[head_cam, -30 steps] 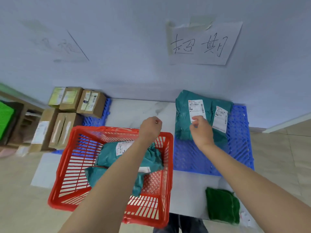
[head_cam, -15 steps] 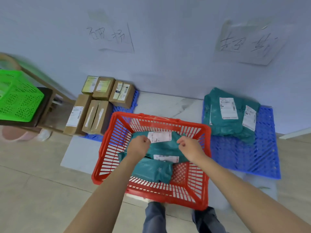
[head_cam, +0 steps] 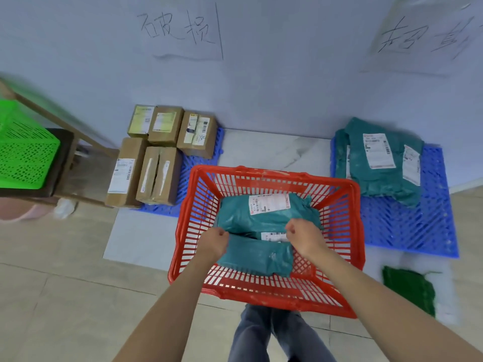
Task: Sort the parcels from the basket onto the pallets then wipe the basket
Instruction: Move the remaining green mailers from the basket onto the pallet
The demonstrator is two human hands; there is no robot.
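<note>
A red basket [head_cam: 347, 257] sits on the floor in front of me, holding teal mailer parcels. The top teal parcel [head_cam: 258, 214] has a white label and lies across the others. My left hand [head_cam: 214, 242] grips its near left edge and my right hand [head_cam: 304, 235] grips its near right edge, both inside the basket. A second teal parcel [head_cam: 257, 257] lies below, between my hands. The left blue pallet [head_cam: 198, 163] carries several brown cardboard boxes [head_cam: 159, 150]. The right blue pallet [head_cam: 407, 226] holds a pile of teal parcels [head_cam: 376, 163].
A green cloth [head_cam: 409, 291] lies on the floor at the right of the basket. A green basket [head_cam: 24, 158] rests on a wooden stand at the far left. Handwritten paper signs [head_cam: 180, 30] hang on the wall above each pallet. My legs stand behind the basket.
My right hand left the parcel pile on the right pallet and came back into the basket. Both hands now close on the top teal parcel. My view swung left.
</note>
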